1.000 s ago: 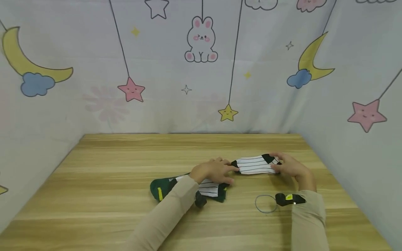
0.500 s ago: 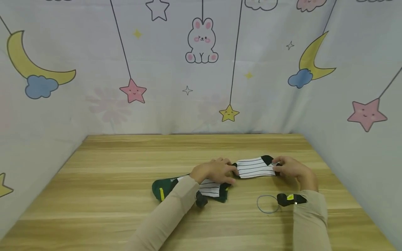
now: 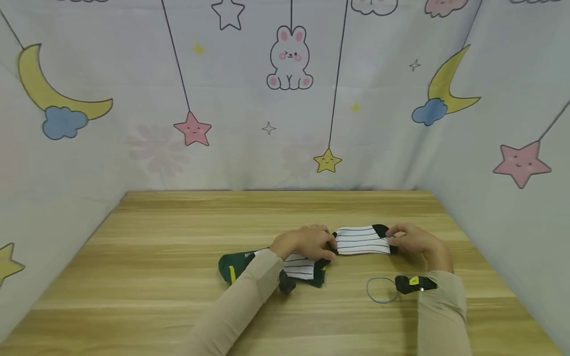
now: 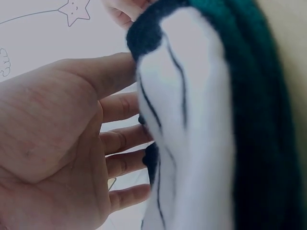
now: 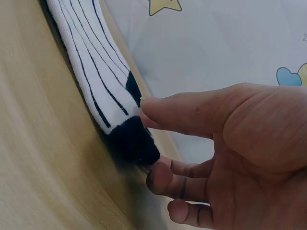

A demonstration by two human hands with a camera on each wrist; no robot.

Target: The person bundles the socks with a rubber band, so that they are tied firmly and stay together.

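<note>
A white sock with dark stripes and black ends (image 3: 361,241) lies stretched sideways between my hands. At its left end my left hand (image 3: 307,243) pinches the black tip with bent fingers. My right hand (image 3: 414,240) grips the other end near the black cuff (image 5: 132,141); in the right wrist view the thumb lies along its edge and the cuff is slightly off the table. Beneath my left forearm a second striped sock (image 3: 299,267) rests on a dark green sock (image 3: 233,265) with a yellow mark. Close up, these two hide my left fingertips in the left wrist view.
A thin blue loop (image 3: 382,290) shows on the table beside the black right wrist camera (image 3: 414,284). The wooden table (image 3: 147,277) reaches back to a white curtain (image 3: 240,99) printed with stars, moons and a rabbit. Curtain also hangs at both sides.
The striped sock has shifted slightly toward me and straightened, its left end coming down. My left fingers have curled more over that end, while my right fingers stay at the cuff.
</note>
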